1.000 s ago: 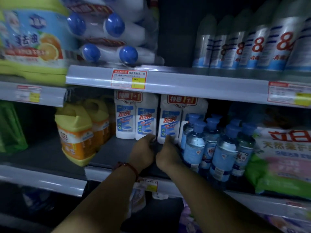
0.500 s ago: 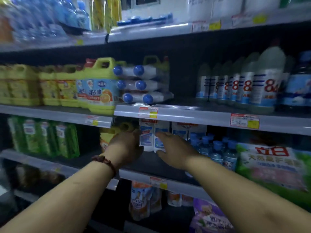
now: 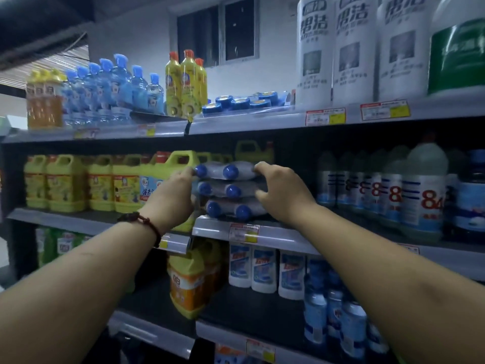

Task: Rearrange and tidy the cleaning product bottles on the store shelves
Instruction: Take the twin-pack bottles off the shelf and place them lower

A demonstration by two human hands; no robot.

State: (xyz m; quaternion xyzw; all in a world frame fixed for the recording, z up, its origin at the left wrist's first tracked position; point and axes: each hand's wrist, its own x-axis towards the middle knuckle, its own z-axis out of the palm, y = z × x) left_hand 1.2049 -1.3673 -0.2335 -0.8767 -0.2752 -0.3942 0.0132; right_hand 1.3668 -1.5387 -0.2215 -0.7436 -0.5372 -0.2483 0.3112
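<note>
The stack (image 3: 231,191) is three wrapped twin packs of blue-capped bottles, laid on their sides one on top of another with the caps facing me. It sits at the near edge of the middle shelf (image 3: 212,228), just above a price tag (image 3: 244,232) on the rim.

My left hand (image 3: 172,198) is on the stack's left side, fingers curled in against the top pack beside its left cap. My right hand (image 3: 284,195) clasps the right side — one fingertip on the top pack, the thumb bent in against the middle one. So the stack is held between my two hands. A dark beaded bracelet (image 3: 141,222) circles my left wrist.

Just left of the stack, partly behind my left hand, stands a yellow-green jug (image 3: 160,177) with a blue label, and further left a row of yellow jugs (image 3: 65,182). To the right, a little apart, stand pale bottles marked 84 (image 3: 420,193).

On the top shelf I see blue spray bottles (image 3: 110,88) at the left, yellow bottles with red caps (image 3: 183,82) beside them, flat blue tins (image 3: 241,102), and tall white bottles (image 3: 351,48) at the right.

On the shelf below are an orange jug (image 3: 187,285), short white bottles (image 3: 262,269) with blue labels, and clear blue bottles (image 3: 338,311) — nearer and to the right.
</note>
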